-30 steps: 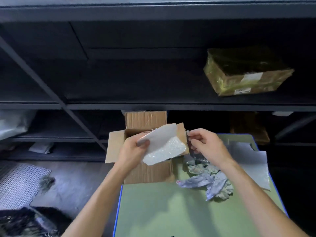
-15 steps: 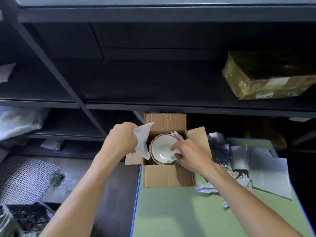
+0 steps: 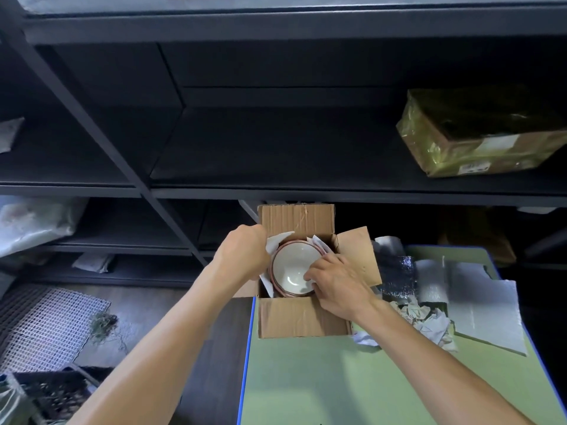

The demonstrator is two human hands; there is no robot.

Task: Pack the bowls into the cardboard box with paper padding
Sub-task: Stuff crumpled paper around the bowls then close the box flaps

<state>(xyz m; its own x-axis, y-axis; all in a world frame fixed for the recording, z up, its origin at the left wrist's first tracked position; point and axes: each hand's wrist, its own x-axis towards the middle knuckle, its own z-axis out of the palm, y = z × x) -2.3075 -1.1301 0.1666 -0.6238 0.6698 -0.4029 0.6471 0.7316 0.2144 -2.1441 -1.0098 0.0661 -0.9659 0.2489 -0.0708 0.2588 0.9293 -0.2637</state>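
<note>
An open cardboard box [image 3: 302,320] stands on the far left corner of the green table [image 3: 337,378]. Inside it sit stacked bowls [image 3: 293,268], white inside with reddish-brown rims. White paper padding [image 3: 276,242] lines the box's left wall. My left hand [image 3: 242,256] is closed on that paper at the box's left edge. My right hand [image 3: 337,282] rests on the right rim of the top bowl, fingers pinching a small piece of white paper there.
Crumpled paper [image 3: 414,317], flat white sheets [image 3: 487,311] and a silver foil piece [image 3: 399,271] lie on the table right of the box. Dark metal shelving [image 3: 276,191] stands behind, with a taped package [image 3: 478,133] on it. A wire mesh [image 3: 40,326] lies on the floor at left.
A second ago both hands held a white sheet above the box. Now my left hand has pressed paper down along the box's left side and my right hand has dropped onto the bowl's rim.
</note>
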